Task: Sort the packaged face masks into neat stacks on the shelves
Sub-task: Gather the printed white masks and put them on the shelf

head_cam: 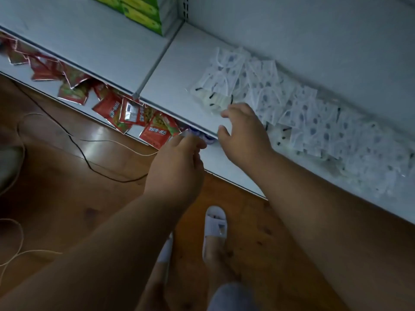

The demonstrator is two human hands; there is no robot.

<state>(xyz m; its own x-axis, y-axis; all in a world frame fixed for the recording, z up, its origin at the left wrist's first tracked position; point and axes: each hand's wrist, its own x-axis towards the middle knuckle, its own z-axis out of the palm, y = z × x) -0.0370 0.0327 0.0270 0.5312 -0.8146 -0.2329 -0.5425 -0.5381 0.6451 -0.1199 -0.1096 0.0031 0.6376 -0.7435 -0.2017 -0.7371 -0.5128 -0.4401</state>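
Clear-wrapped packaged face masks [298, 108] sprawl across the grey metal shelf [179, 86], bare room toward its front lip. The right hand [244, 133] hovers spread, empty, near a small stack; the left hand [177, 158] pinches something small, unidentifiable.

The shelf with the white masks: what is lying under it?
Under the mask shelf lies a lower shelf with scattered red packets and something blue-and-white at the edge. What lies further back is hidden by the shelf above and the left hand.
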